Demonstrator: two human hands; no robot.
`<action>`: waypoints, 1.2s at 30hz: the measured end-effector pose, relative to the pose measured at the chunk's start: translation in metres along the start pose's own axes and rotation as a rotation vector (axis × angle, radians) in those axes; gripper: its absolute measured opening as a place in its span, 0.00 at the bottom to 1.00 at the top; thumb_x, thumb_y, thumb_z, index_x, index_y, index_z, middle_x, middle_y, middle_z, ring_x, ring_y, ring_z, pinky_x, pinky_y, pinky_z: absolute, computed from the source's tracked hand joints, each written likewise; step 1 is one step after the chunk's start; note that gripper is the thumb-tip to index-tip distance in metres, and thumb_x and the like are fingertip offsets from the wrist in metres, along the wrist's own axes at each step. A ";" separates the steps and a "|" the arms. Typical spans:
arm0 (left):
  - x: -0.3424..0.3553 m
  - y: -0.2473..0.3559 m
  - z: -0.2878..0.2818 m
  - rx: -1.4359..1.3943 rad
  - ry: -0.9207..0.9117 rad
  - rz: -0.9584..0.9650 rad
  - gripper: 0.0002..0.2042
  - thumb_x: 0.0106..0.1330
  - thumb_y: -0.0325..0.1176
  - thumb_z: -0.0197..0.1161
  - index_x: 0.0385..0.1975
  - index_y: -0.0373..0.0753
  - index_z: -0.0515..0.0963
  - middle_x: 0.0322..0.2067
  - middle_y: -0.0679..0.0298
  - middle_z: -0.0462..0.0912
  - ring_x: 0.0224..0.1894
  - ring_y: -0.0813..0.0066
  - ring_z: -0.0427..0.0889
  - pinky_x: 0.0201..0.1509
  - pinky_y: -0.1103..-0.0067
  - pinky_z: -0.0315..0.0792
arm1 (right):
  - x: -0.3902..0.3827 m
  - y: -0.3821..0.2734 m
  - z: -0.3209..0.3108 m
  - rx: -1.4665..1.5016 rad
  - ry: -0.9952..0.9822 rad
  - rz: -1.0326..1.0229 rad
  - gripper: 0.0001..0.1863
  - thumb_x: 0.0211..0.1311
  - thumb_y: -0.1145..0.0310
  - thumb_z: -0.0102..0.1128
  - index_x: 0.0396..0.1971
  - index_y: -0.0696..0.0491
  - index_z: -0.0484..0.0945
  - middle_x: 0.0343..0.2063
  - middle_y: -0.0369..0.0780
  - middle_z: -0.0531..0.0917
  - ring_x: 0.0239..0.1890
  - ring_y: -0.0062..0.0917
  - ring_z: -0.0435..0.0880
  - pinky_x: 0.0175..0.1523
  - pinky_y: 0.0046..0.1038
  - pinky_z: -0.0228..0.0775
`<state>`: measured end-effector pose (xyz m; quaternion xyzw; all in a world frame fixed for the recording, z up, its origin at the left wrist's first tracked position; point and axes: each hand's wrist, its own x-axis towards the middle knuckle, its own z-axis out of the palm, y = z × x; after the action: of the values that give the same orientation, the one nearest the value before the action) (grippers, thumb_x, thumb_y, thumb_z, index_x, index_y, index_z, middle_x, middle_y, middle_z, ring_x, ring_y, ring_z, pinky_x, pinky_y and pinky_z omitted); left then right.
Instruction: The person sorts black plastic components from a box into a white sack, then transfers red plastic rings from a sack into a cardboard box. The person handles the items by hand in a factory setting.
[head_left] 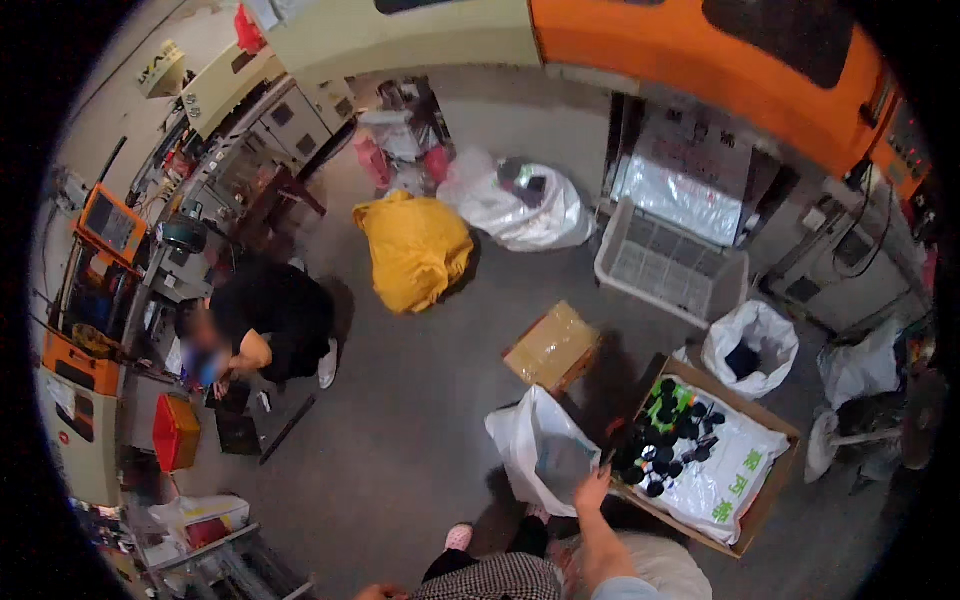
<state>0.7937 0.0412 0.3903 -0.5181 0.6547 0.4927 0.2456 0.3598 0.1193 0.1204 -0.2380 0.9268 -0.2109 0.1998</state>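
My right hand (592, 490) reaches in from the lower edge, between an open white sack (515, 450) and a shallow cardboard box (770, 490). Its fingers look closed around something small and dark, too indistinct to name. Inside the box, a white plastic bag (735, 485) with green print lies flat. Many small black round parts (660, 435) are heaped on the box's left side, nearest to that hand. Only a bit of my left hand (382, 592) shows at the bottom edge, well apart from the sack, and its fingers are hidden.
A taped carton (555, 340) stands beyond the sack. Farther off are a grey plastic crate (670, 265), a white bag (765, 335), a yellow sack (410, 250) and another white sack (530, 210). At left a person (270, 320) crouches by machines and a red-yellow bin (175, 430).
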 end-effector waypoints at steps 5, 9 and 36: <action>0.044 -0.011 -0.031 0.203 0.014 0.248 0.14 0.57 0.35 0.54 0.41 0.36 0.72 0.32 0.53 0.78 0.33 0.62 0.76 0.37 0.74 0.70 | -0.073 -0.028 -0.020 -0.057 -0.153 -0.031 0.24 0.41 0.68 0.56 0.41 0.61 0.68 0.46 0.55 0.65 0.54 0.50 0.58 0.55 0.40 0.55; 0.048 -0.014 -0.060 0.216 0.017 0.319 0.14 0.57 0.35 0.53 0.41 0.36 0.72 0.33 0.53 0.77 0.33 0.62 0.77 0.37 0.74 0.70 | -0.125 -0.037 -0.013 0.027 -0.199 -0.018 0.13 0.40 0.60 0.57 0.23 0.53 0.79 0.27 0.48 0.79 0.32 0.42 0.77 0.40 0.36 0.69; -0.061 0.052 -0.114 -0.359 -0.048 0.727 0.18 0.59 0.43 0.54 0.40 0.34 0.72 0.20 0.61 0.77 0.22 0.74 0.75 0.28 0.77 0.68 | -0.300 -0.198 -0.067 0.266 -0.417 0.027 0.26 0.52 0.51 0.53 0.45 0.57 0.71 0.41 0.47 0.76 0.45 0.31 0.74 0.50 0.30 0.64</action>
<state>0.7885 -0.0362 0.5063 -0.2759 0.6928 0.6659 -0.0236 0.6414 0.1393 0.3528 -0.2356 0.8327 -0.2746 0.4192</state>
